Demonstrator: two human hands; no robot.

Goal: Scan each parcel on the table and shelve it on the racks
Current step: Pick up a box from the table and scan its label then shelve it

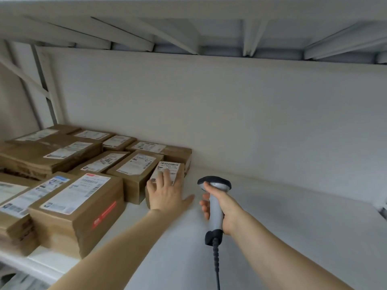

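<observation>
On a white rack shelf [272,216] lined at its left with taped brown parcels [79,201], a person's left hand [167,195] lay flat, fingers straight, on a small labelled parcel [170,165] at the row's right end. The right hand [227,208] gripped a corded grey scanner [215,216] just beside it.

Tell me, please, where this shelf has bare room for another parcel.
The shelf is bare right of the small parcel under the left hand, out to the back wall; only the right hand with the scanner hovers there. The left part is crowded with boxes set side by side.
</observation>
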